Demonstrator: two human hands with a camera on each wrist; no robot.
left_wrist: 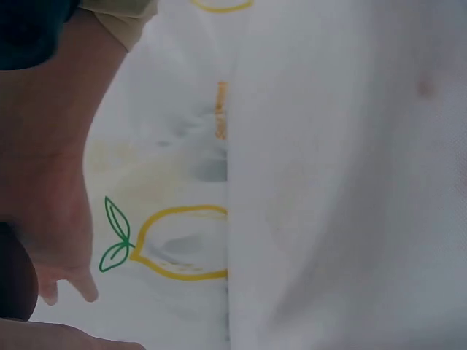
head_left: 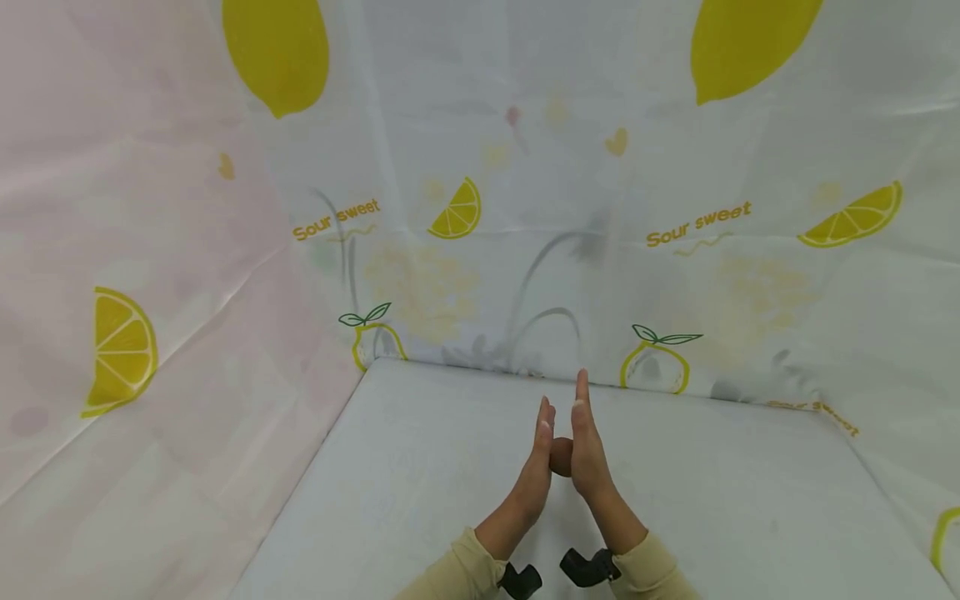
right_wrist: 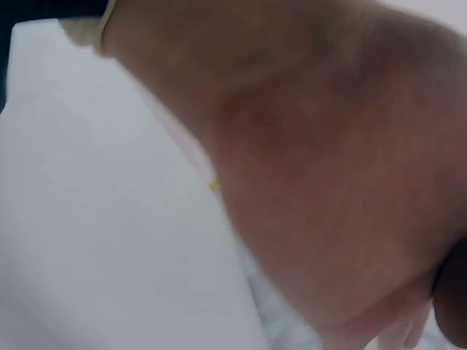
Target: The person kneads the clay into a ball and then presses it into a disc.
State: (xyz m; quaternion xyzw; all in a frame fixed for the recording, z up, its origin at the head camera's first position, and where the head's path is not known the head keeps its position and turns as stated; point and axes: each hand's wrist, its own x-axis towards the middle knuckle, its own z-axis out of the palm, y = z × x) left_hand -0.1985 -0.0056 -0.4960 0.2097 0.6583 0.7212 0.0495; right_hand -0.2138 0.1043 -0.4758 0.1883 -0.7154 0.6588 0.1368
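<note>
A small brown ball sits between the two palms in the head view. My left hand presses it from the left, fingers straight and pointing forward. From the other side my right hand presses with its fingers straight too. Both hands are held upright over the white table. At the left edge of the left wrist view the brown ball shows partly, beside a palm. A blurred palm fills much of the right wrist view, with part of the ball at the right edge.
The white tabletop runs to the back wall. A lemon-printed sheet hangs along the back and sides, meeting the table's edges. Black wrist devices sit under the cream sleeves.
</note>
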